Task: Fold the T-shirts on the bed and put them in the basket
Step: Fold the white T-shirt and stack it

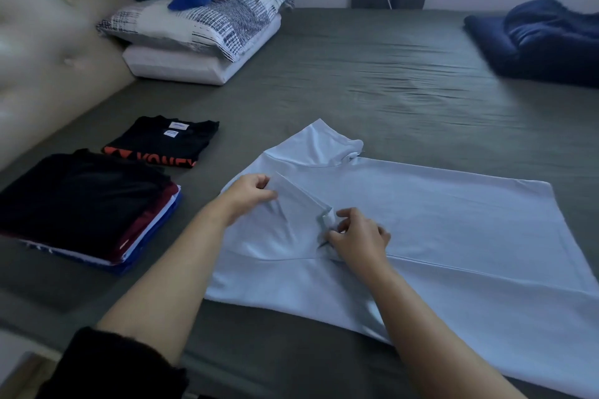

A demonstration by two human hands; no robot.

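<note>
While our left hand point(251, 189) and right hand point(358, 236) both pinch the collar of the pale blue T-shirt point(437, 220) spread on the bed point(372, 74), we should flatten it evenly before folding; folded shirts point(87, 204) lie left of it.

Orange letters reading partly "KONEY" are showing along the near edge of the folded black T-shirt point(162, 141), just beyond the stack of folded shirts point(87, 204); its two neck labels are too small to read.
</note>
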